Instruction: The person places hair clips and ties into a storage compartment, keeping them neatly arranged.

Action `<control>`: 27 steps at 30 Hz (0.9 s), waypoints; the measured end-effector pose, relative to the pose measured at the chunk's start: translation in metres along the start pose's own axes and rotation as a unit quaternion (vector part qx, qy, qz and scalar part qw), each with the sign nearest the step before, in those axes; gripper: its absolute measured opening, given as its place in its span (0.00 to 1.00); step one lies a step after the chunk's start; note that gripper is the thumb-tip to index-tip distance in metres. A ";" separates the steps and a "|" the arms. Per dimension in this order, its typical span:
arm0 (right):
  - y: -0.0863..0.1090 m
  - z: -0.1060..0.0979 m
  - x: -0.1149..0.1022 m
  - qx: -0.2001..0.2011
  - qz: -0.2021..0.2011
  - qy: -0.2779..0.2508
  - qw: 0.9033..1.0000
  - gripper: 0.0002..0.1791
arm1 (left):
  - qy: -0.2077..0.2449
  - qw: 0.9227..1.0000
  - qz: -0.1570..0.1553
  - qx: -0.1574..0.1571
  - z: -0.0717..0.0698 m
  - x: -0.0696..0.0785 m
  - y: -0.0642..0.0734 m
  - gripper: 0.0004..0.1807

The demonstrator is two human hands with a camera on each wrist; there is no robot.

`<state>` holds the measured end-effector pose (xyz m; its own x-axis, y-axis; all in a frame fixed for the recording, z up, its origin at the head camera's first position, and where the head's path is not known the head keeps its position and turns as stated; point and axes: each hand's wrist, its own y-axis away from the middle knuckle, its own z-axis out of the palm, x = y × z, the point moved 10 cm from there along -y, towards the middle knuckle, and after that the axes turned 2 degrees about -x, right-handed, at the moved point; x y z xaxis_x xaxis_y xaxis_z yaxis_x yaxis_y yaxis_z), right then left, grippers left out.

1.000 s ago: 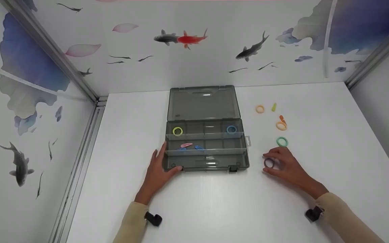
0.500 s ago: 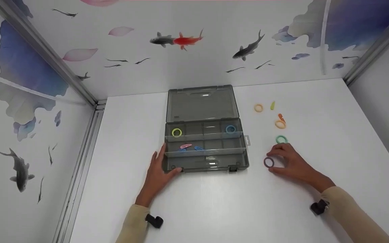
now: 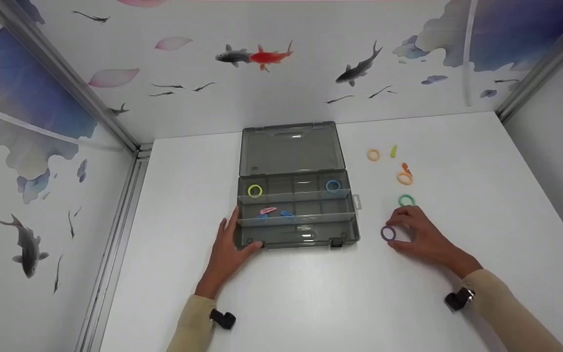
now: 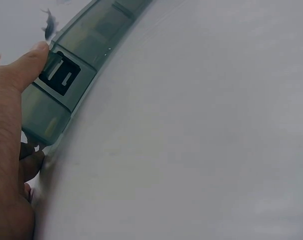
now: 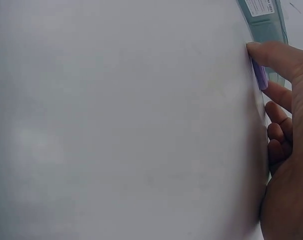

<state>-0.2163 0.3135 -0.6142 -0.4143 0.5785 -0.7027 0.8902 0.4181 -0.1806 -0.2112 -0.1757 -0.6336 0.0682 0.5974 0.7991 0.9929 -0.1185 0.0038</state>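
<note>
A smoky grey compartment box (image 3: pixel 301 236) lies with its lid raised back on the white table. My left hand (image 3: pixel 227 254) holds its front left corner, thumb on the front edge and fingers along the left side. Right of the box, my right hand (image 3: pixel 418 236) pinches a purple hair tie (image 3: pixel 382 235) between thumb and index finger, at the table. The right wrist view shows that purple band (image 5: pixel 260 76) edge-on. Inside the box are a yellow hair tie (image 3: pixel 249 191), a blue hair tie (image 3: pixel 327 186), a pink hair clip (image 3: pixel 268 210) and blue hair clips (image 3: pixel 287 213).
A green hair tie (image 3: pixel 400 201) lies just beyond my right hand. Farther back are two orange hair ties, one of them (image 3: pixel 368 155) apart, an orange clip (image 3: pixel 406 168) and a yellow-green clip (image 3: pixel 393 151). Printed panels (image 3: pixel 286 98) border the table.
My right hand shifts slightly with the purple hair tie, whose ring shows more plainly now. The head view tilts a little. My left hand stays at the box corner.
</note>
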 end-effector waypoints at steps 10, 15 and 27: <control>-0.001 -0.003 -0.004 0.020 -0.024 -0.004 1.000 0.23 | 0.005 1.000 -0.002 -0.001 0.000 0.000 0.001 0.61; 0.000 -0.002 -0.003 0.028 -0.035 0.000 0.999 0.22 | 0.003 1.000 -0.005 -0.003 0.000 -0.002 0.001 0.61; -0.005 -0.006 -0.007 0.048 -0.016 -0.025 0.998 0.20 | 0.002 1.000 -0.003 0.001 0.000 -0.004 -0.001 0.61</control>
<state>-0.2188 0.3113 -0.6038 -0.4355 0.5288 -0.7285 0.8914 0.3662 -0.2670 -0.2124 -0.1778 -0.6369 0.0612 0.5944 0.8018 0.9935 -0.1133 0.0081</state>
